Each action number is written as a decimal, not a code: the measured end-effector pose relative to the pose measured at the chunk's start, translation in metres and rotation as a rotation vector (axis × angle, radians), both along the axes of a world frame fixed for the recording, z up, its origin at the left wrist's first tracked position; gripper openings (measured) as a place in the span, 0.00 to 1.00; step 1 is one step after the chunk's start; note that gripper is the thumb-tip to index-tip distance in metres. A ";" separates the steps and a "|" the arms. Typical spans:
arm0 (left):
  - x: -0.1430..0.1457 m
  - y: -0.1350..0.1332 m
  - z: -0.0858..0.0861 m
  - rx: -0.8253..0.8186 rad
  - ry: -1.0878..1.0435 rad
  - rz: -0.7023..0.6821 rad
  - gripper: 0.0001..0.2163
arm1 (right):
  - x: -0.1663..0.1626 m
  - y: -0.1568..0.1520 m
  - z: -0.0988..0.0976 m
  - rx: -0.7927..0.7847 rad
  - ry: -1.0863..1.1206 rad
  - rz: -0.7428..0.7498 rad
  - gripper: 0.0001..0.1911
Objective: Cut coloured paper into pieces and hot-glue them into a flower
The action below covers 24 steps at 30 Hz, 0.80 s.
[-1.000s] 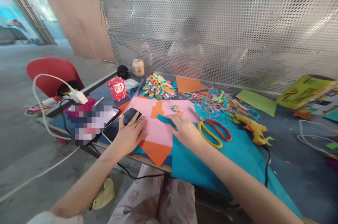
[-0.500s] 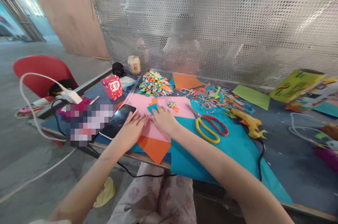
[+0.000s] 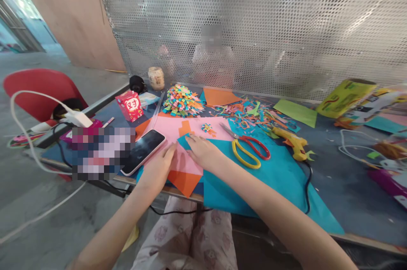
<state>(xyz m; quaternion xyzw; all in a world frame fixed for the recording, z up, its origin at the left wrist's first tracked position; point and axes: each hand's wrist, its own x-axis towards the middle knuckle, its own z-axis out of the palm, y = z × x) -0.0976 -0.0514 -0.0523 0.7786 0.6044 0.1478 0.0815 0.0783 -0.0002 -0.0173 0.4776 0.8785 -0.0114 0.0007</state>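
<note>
A small piece of blue paper [image 3: 181, 139] lies on the pink sheet [image 3: 168, 123], partly covered by my right hand [image 3: 203, 151]. The fingers of that hand are closed on the paper's right side. My left hand [image 3: 159, 166] rests on the pink sheet just left of the blue piece, its fingers stretched out and fairly close together; nothing shows in it. Orange paper pieces [image 3: 185, 127] and a small multicoloured paper flower [image 3: 206, 128] are beyond my hands. To the right, scissors with red and yellow handles [image 3: 246, 151] lie on a large blue sheet [image 3: 235, 193].
A phone [image 3: 143, 151] lies left of my left hand. Behind are a fringed paper ball [image 3: 182, 101], paper scraps [image 3: 254, 111] and a red box [image 3: 129, 106]. A yellow glue gun [image 3: 294, 143] with a black cord lies at right. Perforated metal [image 3: 254, 28] stands behind the table.
My left hand has turned more onto its side, and its fingers have drawn together. The blue piece has shifted slightly toward me, with my right hand still at it. The view has swung a little right.
</note>
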 end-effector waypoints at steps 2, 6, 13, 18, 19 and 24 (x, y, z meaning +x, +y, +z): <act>-0.004 0.001 0.000 0.047 -0.031 0.022 0.22 | -0.001 0.006 0.000 -0.011 -0.004 0.006 0.21; -0.010 0.003 -0.005 0.180 -0.138 0.039 0.17 | -0.003 0.016 -0.001 0.031 -0.002 -0.072 0.23; -0.013 0.000 -0.011 0.238 -0.319 0.011 0.20 | 0.004 0.029 0.002 0.031 0.064 -0.068 0.28; -0.014 -0.002 -0.015 0.266 -0.376 0.001 0.21 | 0.013 0.041 -0.002 -0.056 0.111 -0.006 0.27; -0.015 -0.002 -0.015 0.268 -0.386 0.010 0.21 | 0.015 0.042 -0.002 -0.068 0.122 0.007 0.26; -0.013 -0.002 -0.014 0.274 -0.367 0.060 0.20 | 0.017 0.036 -0.001 -0.106 0.175 0.020 0.28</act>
